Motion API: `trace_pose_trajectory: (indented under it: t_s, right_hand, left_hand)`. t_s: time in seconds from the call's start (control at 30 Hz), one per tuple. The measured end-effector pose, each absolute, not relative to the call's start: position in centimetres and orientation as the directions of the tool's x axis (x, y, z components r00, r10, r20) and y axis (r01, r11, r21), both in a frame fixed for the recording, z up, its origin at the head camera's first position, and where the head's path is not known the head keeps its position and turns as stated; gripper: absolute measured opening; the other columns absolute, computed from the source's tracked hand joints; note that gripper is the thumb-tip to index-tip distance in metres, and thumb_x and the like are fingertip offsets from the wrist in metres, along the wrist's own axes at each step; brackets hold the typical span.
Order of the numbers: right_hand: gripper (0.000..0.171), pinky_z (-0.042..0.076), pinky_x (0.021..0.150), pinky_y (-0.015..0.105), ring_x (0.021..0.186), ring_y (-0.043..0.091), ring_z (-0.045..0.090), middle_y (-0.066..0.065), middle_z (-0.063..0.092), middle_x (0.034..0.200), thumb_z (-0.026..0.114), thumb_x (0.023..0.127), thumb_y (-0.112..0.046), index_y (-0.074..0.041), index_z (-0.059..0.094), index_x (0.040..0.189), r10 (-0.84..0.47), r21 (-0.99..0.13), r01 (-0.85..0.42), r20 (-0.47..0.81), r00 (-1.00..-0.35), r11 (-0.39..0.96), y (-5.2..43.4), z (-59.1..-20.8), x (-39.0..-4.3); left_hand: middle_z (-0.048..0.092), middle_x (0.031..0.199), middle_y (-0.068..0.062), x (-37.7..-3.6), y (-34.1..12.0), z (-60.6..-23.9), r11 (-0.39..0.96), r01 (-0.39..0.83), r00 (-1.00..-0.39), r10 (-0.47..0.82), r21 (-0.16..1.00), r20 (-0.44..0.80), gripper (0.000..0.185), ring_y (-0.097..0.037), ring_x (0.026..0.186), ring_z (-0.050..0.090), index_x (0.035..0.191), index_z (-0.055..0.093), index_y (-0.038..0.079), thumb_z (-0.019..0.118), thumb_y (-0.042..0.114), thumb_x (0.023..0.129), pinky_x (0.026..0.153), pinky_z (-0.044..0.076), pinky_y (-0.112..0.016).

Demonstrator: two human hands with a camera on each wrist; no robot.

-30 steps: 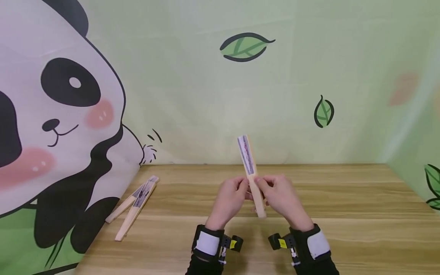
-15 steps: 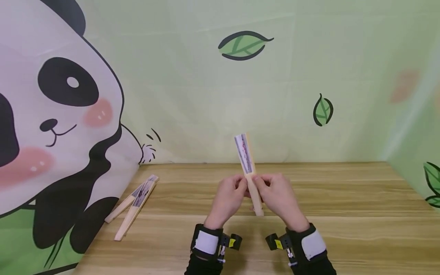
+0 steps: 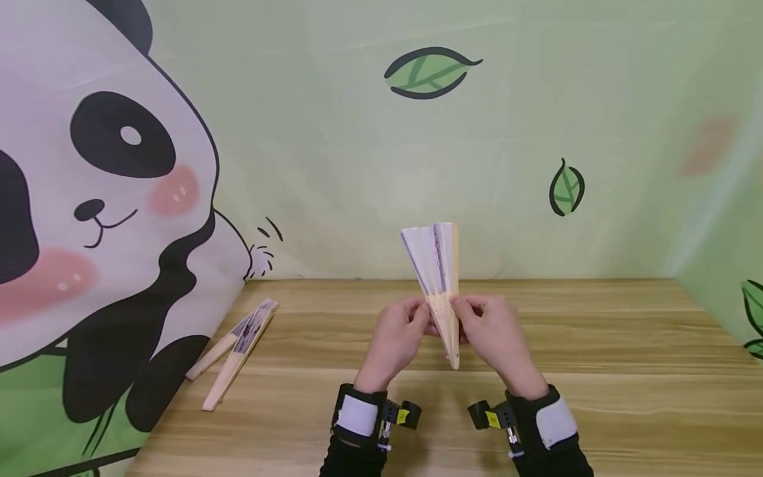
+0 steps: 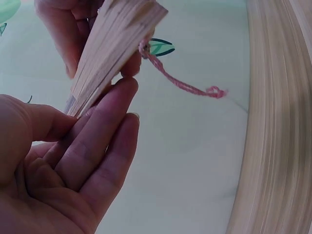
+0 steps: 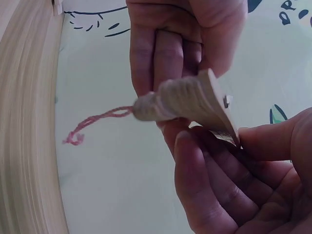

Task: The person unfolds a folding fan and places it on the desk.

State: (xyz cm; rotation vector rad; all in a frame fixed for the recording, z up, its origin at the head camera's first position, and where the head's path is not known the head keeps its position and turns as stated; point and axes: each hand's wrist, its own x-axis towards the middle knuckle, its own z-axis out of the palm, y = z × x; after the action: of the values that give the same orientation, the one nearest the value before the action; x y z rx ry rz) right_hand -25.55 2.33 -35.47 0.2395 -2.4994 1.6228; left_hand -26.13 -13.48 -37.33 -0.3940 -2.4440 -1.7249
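A folding fan [image 3: 437, 265] with pale wooden ribs and a white leaf is held upright over the table [image 3: 596, 344], its top spread a little way. My left hand [image 3: 411, 324] pinches its left ribs and my right hand [image 3: 477, 321] pinches the right ribs, just above the pivot. The left wrist view shows the ribs [image 4: 112, 53] between my left thumb and fingers [image 4: 97, 146], with a pink cord [image 4: 180, 80] hanging from the pivot end. From the right wrist, the pivot end [image 5: 185, 100] and the cord [image 5: 92, 124] lie between both hands.
Two closed fans [image 3: 238, 344] lie side by side on the table's left, near the panda backdrop [image 3: 107, 199]. A green leaf-patterned wall [image 3: 536, 165] stands behind and to the right of the table.
The fan was closed in a single stick; now its top has fanned out a little between my hands. The hands stay in about the same place.
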Motion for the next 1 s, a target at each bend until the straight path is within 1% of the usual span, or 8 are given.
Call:
trace_pose_trajectory:
  t_s: [0.2, 0.37, 0.43, 0.57, 0.63, 0.73, 0.8, 1.0]
  right_hand:
    - [0.029, 0.055, 0.054, 0.03, 0.062, 0.017, 0.066, 0.01, 0.069, 0.079, 0.056, 0.1, -0.02, 0.003, 0.073, 0.103, -0.044, -0.885, -0.207, 0.208, -0.977, 0.417, 2.5, -35.3, -25.5]
    - [0.028, 0.052, 0.049, 0.029, 0.056, 0.019, 0.062, 0.008, 0.064, 0.071, 0.055, 0.1, -0.02, 0.002, 0.072, 0.099, -0.031, -0.883, -0.209, 0.216, -0.976, 0.42, 2.7, -35.2, -25.5]
    - [0.027, 0.048, 0.045, 0.027, 0.052, 0.019, 0.059, 0.008, 0.061, 0.068, 0.054, 0.1, -0.021, 0.0, 0.071, 0.097, -0.019, -0.877, -0.208, 0.221, -0.975, 0.432, 2.8, -35.2, -25.5]
    - [0.025, 0.038, 0.039, 0.026, 0.047, 0.022, 0.054, 0.008, 0.055, 0.063, 0.052, 0.101, -0.023, -0.002, 0.064, 0.094, -0.003, -0.885, -0.189, 0.208, -0.978, 0.426, 3.0, -35.1, -25.4]
    - [0.024, 0.035, 0.038, 0.026, 0.045, 0.023, 0.053, 0.008, 0.054, 0.061, 0.051, 0.101, -0.023, -0.002, 0.061, 0.096, -0.008, -0.897, -0.179, 0.193, -0.981, 0.405, 3.1, -35.0, -25.3]
    - [0.022, 0.036, 0.039, 0.026, 0.045, 0.024, 0.052, 0.008, 0.052, 0.061, 0.05, 0.102, -0.023, -0.002, 0.057, 0.102, -0.027, -0.922, -0.153, 0.153, -0.988, 0.355, 3.2, -34.9, -25.3]
    - [0.022, 0.038, 0.04, 0.027, 0.045, 0.02, 0.05, 0.008, 0.052, 0.061, 0.049, 0.103, -0.022, -0.001, 0.054, 0.105, -0.041, -0.937, -0.14, 0.134, -0.99, 0.318, 3.3, -34.8, -25.2]
    - [0.022, 0.042, 0.04, 0.026, 0.045, 0.017, 0.05, 0.006, 0.048, 0.063, 0.044, 0.105, -0.021, 0.001, 0.046, 0.109, -0.073, -0.969, -0.107, 0.093, -0.993, 0.221, 3.4, -34.7, -25.2]
  left_hand:
    - [0.069, 0.08, 0.0, -26.2, -13.3, -37.2, 0.298, 0.276, -0.96, 0.134, 0.914, 0.246, 0.027, -0.012, 0.051, 0.05, 0.108, 0.069, 0.001, 0.048, 0.016, 0.103, 0.04, 0.026, -0.022]
    - [0.069, 0.081, -0.002, -26.1, -13.2, -37.2, 0.244, 0.253, -0.965, 0.138, 0.936, 0.225, 0.028, -0.016, 0.063, 0.064, 0.111, 0.068, 0.0, 0.047, 0.017, 0.104, 0.041, 0.028, -0.022]
    - [0.069, 0.082, -0.003, -26.1, -13.2, -37.2, 0.217, 0.24, -0.967, 0.141, 0.946, 0.213, 0.028, -0.018, 0.069, 0.068, 0.113, 0.067, 0.0, 0.047, 0.017, 0.104, 0.041, 0.028, -0.022]
    - [0.07, 0.085, -0.005, -26.0, -13.3, -37.1, 0.159, 0.217, -0.97, 0.146, 0.963, 0.195, 0.028, -0.019, 0.073, 0.07, 0.114, 0.066, -0.001, 0.046, 0.016, 0.104, 0.039, 0.028, -0.022]
    - [0.07, 0.087, -0.006, -26.1, -13.3, -37.2, 0.129, 0.217, -0.969, 0.149, 0.968, 0.197, 0.027, -0.02, 0.073, 0.07, 0.114, 0.065, -0.002, 0.046, 0.015, 0.104, 0.044, 0.042, -0.025]
    - [0.07, 0.087, -0.008, -26.2, -13.2, -37.2, 0.103, 0.225, -0.966, 0.153, 0.969, 0.208, 0.026, -0.022, 0.072, 0.07, 0.112, 0.065, -0.004, 0.047, 0.012, 0.103, 0.057, 0.055, -0.032]
    - [0.07, 0.086, -0.01, -26.2, -13.1, -37.2, 0.087, 0.234, -0.963, 0.156, 0.968, 0.219, 0.025, -0.023, 0.072, 0.07, 0.111, 0.065, -0.006, 0.047, 0.009, 0.102, 0.066, 0.057, -0.041]
    - [0.071, 0.086, -0.014, -26.0, -13.3, -37.0, 0.032, 0.239, -0.961, 0.151, 0.97, 0.232, 0.02, -0.03, 0.074, 0.07, 0.106, 0.064, -0.007, 0.051, 0.007, 0.099, 0.064, 0.057, -0.045]
